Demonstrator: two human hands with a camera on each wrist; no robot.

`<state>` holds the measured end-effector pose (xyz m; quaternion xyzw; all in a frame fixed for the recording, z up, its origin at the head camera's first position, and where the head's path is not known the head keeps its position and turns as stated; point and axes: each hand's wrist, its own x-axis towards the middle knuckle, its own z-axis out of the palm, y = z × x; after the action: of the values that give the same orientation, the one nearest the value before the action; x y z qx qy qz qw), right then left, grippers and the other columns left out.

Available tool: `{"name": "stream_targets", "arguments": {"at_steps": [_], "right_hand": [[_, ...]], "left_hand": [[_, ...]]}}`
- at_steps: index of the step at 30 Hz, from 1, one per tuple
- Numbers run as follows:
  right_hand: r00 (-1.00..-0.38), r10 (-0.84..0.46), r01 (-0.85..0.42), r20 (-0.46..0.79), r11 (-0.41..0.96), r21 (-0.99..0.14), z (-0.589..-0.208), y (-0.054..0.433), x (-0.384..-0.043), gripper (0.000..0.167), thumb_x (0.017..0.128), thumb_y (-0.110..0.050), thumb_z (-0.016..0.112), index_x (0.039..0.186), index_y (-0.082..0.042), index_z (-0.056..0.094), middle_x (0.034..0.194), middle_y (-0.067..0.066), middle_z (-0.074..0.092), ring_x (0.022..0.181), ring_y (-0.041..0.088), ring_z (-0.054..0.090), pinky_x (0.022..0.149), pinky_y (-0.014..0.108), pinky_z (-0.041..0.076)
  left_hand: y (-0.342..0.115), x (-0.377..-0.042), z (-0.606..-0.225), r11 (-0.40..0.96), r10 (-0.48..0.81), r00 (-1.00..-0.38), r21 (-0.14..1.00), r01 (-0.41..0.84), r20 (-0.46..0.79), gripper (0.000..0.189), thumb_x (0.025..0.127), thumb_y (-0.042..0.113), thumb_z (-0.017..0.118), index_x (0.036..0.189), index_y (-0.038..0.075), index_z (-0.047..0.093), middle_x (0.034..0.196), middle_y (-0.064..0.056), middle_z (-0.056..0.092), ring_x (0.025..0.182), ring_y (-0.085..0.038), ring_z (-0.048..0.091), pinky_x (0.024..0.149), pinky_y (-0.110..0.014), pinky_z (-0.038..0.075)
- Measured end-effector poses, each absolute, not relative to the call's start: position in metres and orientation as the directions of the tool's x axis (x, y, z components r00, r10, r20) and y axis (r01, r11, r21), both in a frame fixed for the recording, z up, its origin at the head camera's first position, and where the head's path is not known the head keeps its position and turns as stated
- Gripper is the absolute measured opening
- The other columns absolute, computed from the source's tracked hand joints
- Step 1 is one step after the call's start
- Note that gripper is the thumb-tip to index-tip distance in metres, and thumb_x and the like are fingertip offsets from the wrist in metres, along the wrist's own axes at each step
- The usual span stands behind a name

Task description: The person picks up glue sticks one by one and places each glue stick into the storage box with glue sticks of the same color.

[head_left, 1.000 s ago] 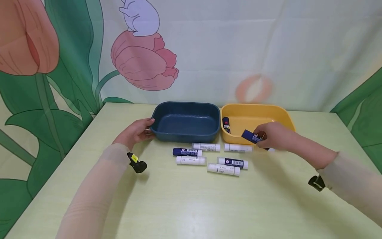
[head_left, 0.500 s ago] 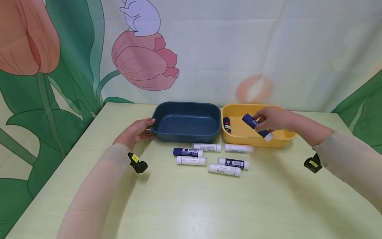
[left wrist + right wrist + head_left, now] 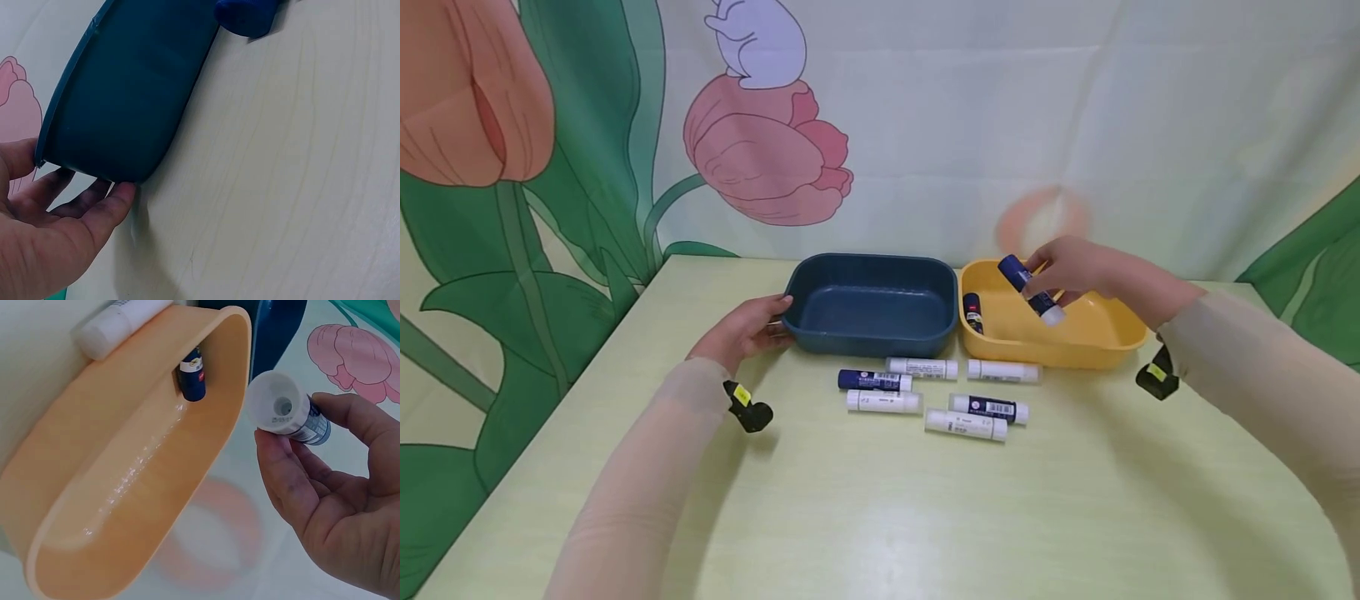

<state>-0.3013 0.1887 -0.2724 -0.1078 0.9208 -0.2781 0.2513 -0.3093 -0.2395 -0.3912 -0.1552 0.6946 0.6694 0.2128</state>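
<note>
My right hand (image 3: 1075, 268) pinches a dark blue glue stick (image 3: 1017, 273) between thumb and fingers, tilted over the yellow bin (image 3: 1097, 354). In the right wrist view, the white end of the held glue stick (image 3: 275, 403) faces the camera. Another dark blue glue stick (image 3: 973, 312) lies inside the yellow bin at its left end. My left hand (image 3: 739, 332) holds the left end of the dark blue bin (image 3: 880, 343), thumb at the rim. In the left wrist view, the fingers (image 3: 115, 206) press the outer wall of the blue bin (image 3: 125, 94).
In front of the bins lie several glue sticks: white ones (image 3: 966, 424) (image 3: 883, 402) (image 3: 1002, 372) and dark blue ones (image 3: 868, 381) (image 3: 988, 407). The bins stand side by side near the table's back edge. Behind hangs a flower-printed cloth (image 3: 925, 142).
My right hand has lifted the dark blue glue stick from the yellow bin's front edge up and back over its inside. My left hand stays at the blue bin.
</note>
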Motion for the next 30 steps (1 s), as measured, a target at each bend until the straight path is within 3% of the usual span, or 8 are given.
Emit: {"name": "stream_targets", "arguments": {"at_steps": [4,17,25,30], "right_hand": [[-0.861,-0.316,-0.042,-0.4,0.826,-0.562,-0.266,0.183,-0.309,0.057,0.101,-0.019,0.063,0.146,0.01,0.044,0.137,0.032,0.056,0.113,0.037,0.064,0.094,0.04,0.062],[-0.864,-0.292,0.031,-0.409,0.781,-0.623,-0.268,0.176,-0.332,0.053,0.101,-0.018,0.064,0.141,0.012,0.048,0.123,0.023,0.065,0.088,0.016,0.065,0.09,0.033,0.063],[-0.863,-0.241,0.079,-0.443,0.803,-0.591,-0.269,0.176,-0.355,0.052,0.102,-0.021,0.064,0.141,0.01,0.05,0.117,0.018,0.065,0.087,0.015,0.068,0.096,0.035,0.06],[-0.83,-0.266,0.115,-0.49,0.778,-0.617,-0.278,0.175,-0.362,0.054,0.103,-0.02,0.062,0.143,0.012,0.047,0.113,0.014,0.066,0.088,0.014,0.068,0.099,0.034,0.059]], "left_hand": [[-0.241,-0.311,-0.389,0.051,0.073,-0.865,0.868,-0.495,-0.497,0.057,0.113,0.026,0.033,0.165,0.013,0.015,0.17,-0.018,0.022,0.15,-0.032,0.033,0.127,-0.046,0.029],[-0.24,-0.309,-0.394,0.073,0.084,-0.861,0.865,-0.496,-0.501,0.057,0.113,0.027,0.033,0.165,0.012,0.016,0.17,-0.019,0.022,0.148,-0.031,0.035,0.128,-0.044,0.03],[-0.24,-0.311,-0.394,0.054,0.078,-0.861,0.865,-0.499,-0.502,0.057,0.113,0.028,0.033,0.165,0.014,0.016,0.17,-0.018,0.021,0.147,-0.03,0.035,0.128,-0.044,0.029],[-0.239,-0.311,-0.393,0.053,0.07,-0.855,0.858,-0.511,-0.513,0.057,0.113,0.028,0.033,0.165,0.014,0.016,0.17,-0.017,0.021,0.15,-0.03,0.033,0.127,-0.044,0.03]]}}
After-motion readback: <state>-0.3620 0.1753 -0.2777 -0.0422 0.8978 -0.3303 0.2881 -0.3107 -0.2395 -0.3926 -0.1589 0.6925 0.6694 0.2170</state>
